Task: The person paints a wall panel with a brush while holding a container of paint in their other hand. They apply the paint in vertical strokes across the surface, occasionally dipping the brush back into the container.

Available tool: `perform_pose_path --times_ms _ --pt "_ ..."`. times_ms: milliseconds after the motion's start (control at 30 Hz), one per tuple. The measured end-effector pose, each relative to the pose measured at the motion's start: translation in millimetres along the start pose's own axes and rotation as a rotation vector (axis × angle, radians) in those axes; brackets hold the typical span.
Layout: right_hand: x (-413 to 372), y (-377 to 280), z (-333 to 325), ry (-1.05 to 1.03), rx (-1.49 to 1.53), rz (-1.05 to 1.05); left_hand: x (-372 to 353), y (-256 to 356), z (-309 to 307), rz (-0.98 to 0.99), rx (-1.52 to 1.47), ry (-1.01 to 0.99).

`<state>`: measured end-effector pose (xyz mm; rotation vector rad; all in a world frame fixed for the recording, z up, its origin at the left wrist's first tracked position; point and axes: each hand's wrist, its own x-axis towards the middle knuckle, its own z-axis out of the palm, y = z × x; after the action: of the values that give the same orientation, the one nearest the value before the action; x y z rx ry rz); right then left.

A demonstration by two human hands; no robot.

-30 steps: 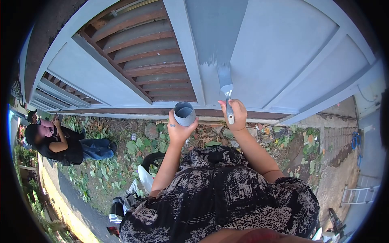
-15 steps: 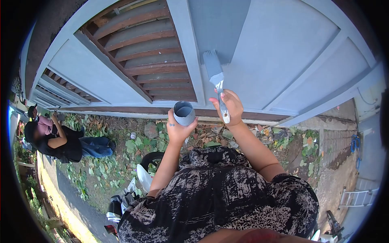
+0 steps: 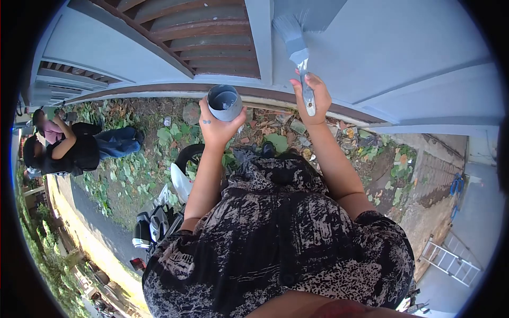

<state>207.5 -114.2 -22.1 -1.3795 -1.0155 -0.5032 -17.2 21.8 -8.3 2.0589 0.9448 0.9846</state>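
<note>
My left hand (image 3: pixel 218 124) is wrapped round a small paint cup (image 3: pixel 225 110), grey-coated, with some grey paint inside. In my right hand (image 3: pixel 314 100) is a wide paintbrush (image 3: pixel 297 46), held by its paint-smeared handle. Its bristles point up and touch the light blue-grey wall panel (image 3: pixel 366 50). Beside the bristles lies a darker grey painted patch (image 3: pixel 313 11), with streaks at its lower edge. To the left of the brush runs a pale upright frame strip (image 3: pixel 260 40).
Brown louvre slats (image 3: pixel 207 29) fill an opening at upper left. Two people (image 3: pixel 74 146) stand along the wall at left. Leafy weeds (image 3: pixel 169 135) cover the ground below it. A motorbike (image 3: pixel 159 220) is at lower left, and a metal ladder (image 3: pixel 450 262) at lower right.
The view has tilted downward, so the wall sits higher in the frame. The brush has moved from inside the darker patch to its lower left edge. Both hands keep their holds.
</note>
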Motion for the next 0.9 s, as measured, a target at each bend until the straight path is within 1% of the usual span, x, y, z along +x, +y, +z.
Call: perform_pose_path --times_ms 100,167,300,367,400,467,533,600,633,700,733,800,833,900 --pt "-5.1 3.6 -1.3 -0.046 -0.004 -0.007 -2.3 -4.3 -5.6 -0.013 0.043 0.022" --pt "-2.3 6.0 2.3 -0.022 0.002 -0.023 0.9 -5.5 -6.7 0.025 0.056 0.059" --pt "-2.5 16.5 2.1 -0.043 0.016 -0.052 -5.9 7.2 -10.3 -0.009 0.057 0.091" --pt "-1.1 20.8 -0.5 -0.050 -0.014 -0.109 -12.8 10.1 -8.6 -0.022 0.079 0.115" --pt "-0.5 21.1 -1.8 -0.065 -0.005 -0.090 -18.0 12.4 -10.4 -0.015 0.094 0.140" --pt "3.4 24.3 -4.4 -0.066 -0.002 -0.170 -32.2 23.2 -14.5 -0.062 0.102 0.144" --pt "8.6 31.9 -1.3 -0.069 -0.006 -0.203 -42.9 29.4 -17.4 0.007 0.130 0.164" --pt "11.5 36.0 -4.4 -0.070 -0.003 -0.314 -63.1 33.4 -19.1 -0.029 0.134 0.172" --pt "13.1 35.7 -11.5 -0.075 0.003 -0.311 -72.9 38.2 -18.7 -0.065 0.146 0.159" --pt "20.3 35.2 -21.3 -0.179 -0.111 -0.394 -87.0 44.5 -14.2 -0.110 0.124 0.180" --pt "22.9 37.9 -22.7 -0.171 -0.101 -0.408 -92.4 47.9 -13.2 -0.101 0.125 0.196" --pt "23.8 39.2 -17.7 -0.183 -0.173 -0.436 -100.2 52.3 -18.4 -0.090 0.199 0.207" --pt "24.2 39.3 -18.7 -0.178 -0.208 -0.443 -105.3 55.5 -17.8 -0.130 0.140 0.205" --pt "25.0 42.1 -19.8 -0.163 -0.209 -0.451 -110.6 63.1 -16.0 -0.121 0.140 0.206"
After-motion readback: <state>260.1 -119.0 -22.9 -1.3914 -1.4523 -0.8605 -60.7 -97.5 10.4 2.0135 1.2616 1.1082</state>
